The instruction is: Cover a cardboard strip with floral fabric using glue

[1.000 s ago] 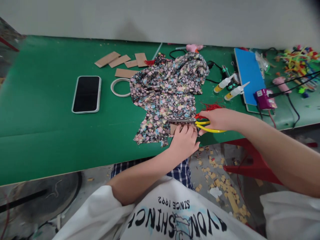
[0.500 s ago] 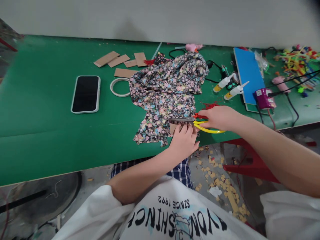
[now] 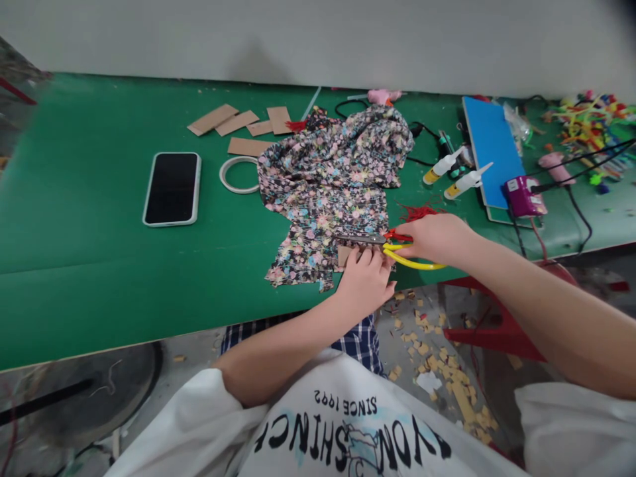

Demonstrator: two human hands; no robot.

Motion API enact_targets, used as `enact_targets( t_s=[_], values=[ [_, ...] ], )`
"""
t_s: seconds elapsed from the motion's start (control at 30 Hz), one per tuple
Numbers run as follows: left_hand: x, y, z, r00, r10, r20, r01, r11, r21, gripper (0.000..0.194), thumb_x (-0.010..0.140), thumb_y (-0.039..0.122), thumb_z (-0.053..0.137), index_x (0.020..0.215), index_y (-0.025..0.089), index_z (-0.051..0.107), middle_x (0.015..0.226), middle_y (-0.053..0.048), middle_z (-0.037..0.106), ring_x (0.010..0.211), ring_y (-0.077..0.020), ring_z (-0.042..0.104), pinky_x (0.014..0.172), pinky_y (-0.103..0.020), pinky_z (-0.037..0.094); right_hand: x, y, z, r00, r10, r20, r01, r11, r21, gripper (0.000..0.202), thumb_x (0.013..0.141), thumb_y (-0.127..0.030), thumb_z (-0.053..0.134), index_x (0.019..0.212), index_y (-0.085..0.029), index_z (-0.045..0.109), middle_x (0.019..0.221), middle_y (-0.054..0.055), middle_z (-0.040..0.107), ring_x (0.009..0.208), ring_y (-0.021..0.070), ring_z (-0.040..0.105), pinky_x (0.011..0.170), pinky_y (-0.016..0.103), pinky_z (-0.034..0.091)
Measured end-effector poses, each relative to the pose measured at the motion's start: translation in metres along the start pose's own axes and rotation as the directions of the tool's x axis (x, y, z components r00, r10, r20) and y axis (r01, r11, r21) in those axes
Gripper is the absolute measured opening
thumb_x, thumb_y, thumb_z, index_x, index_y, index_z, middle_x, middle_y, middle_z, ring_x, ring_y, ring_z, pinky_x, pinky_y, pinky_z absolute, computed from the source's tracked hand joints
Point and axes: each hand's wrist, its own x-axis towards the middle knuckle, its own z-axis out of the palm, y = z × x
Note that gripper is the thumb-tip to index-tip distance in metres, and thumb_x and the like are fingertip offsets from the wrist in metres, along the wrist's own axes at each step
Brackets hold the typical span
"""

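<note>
The floral cloth (image 3: 322, 179) lies spread on the green desk (image 3: 74, 278), its upper part bunched in folds and its lower part flatter, reaching toward the person. On the cloth's lower right part, the left hand (image 3: 365, 281) lies over a small cardboard piece (image 3: 342, 256). Its grip is loosely open, the fingers slightly bent and laid across the piece and the cloth rather than closed around them.

At the cloth's lower right edge, the right hand (image 3: 434, 237) has its grip closed on the red and yellow handles of the scissors (image 3: 365, 240). The blades point left over the lower part of the cloth, just beyond the cardboard piece. Whether they are fully shut is too small to tell.

Left of the cloth, a white tape roll (image 3: 223, 175) sits right at its edge, with a phone (image 3: 171, 189) farther out. Cardboard strips (image 3: 213, 120) lie to the cloth's upper left. A pink glue gun (image 3: 378, 97) is just behind its top. Right of the cloth are red threads (image 3: 415, 212), two white-nozzled bottles (image 3: 462, 185), a blue board (image 3: 491, 152) and a purple box (image 3: 524, 197).
</note>
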Motion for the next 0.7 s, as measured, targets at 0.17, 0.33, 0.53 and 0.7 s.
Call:
enact_targets(
  t_s=[0.17, 0.33, 0.53, 0.7],
  values=[
    [0.000, 0.001, 0.002, 1.000, -0.003, -0.004, 0.003, 1.000, -0.007, 0.049, 0.083, 0.041, 0.046, 0.118, 0.007, 0.049, 0.123, -0.018, 0.050, 0.112, -0.0277, 0.044, 0.100, -0.045, 0.029, -0.002, -0.001, -0.007, 0.998, 0.010, -0.058, -0.014, 0.998, -0.066, 0.041, 0.076, -0.055, 0.044, 0.091, -0.021, 0.062, 0.071, 0.013, 0.066, 0.072, 0.0288, 0.063, 0.051, 0.030, 0.035],
    [0.000, 0.000, 0.000, 1.000, -0.009, 0.016, 0.009, 1.000, -0.021, 0.048, 0.083, 0.041, 0.046, 0.119, 0.007, 0.049, 0.124, -0.017, 0.050, 0.113, -0.0273, 0.044, 0.100, -0.045, 0.030, -0.011, 0.006, 0.000, 0.999, 0.023, -0.036, -0.026, 0.997, -0.069, 0.044, 0.078, -0.055, 0.042, 0.100, -0.021, 0.059, 0.075, 0.014, 0.067, 0.069, 0.0296, 0.063, 0.050, 0.030, 0.035],
    [0.000, -0.001, -0.004, 0.999, -0.014, 0.037, 0.015, 1.000, -0.023, 0.051, 0.085, 0.041, 0.043, 0.124, 0.007, 0.044, 0.125, -0.017, 0.049, 0.116, -0.0265, 0.042, 0.101, -0.043, 0.030, -0.044, 0.029, 0.023, 0.996, 0.088, -0.034, -0.083, 0.988, 0.132, 0.057, 0.075, -0.066, 0.040, 0.105, -0.021, 0.059, 0.076, 0.016, 0.067, 0.072, 0.0337, 0.063, 0.053, 0.035, 0.037],
    [-0.002, 0.000, -0.005, 1.000, -0.009, 0.029, 0.010, 0.998, -0.059, 0.048, 0.084, 0.040, 0.046, 0.121, 0.009, 0.046, 0.125, -0.016, 0.050, 0.116, -0.0264, 0.044, 0.102, -0.042, 0.032, -0.058, 0.036, 0.066, 0.967, 0.239, -0.092, -0.152, 0.825, 0.544, 0.055, 0.077, -0.064, 0.040, 0.108, -0.022, 0.056, 0.088, 0.007, 0.068, 0.074, 0.0232, 0.062, 0.063, 0.032, 0.044]
  ],
)
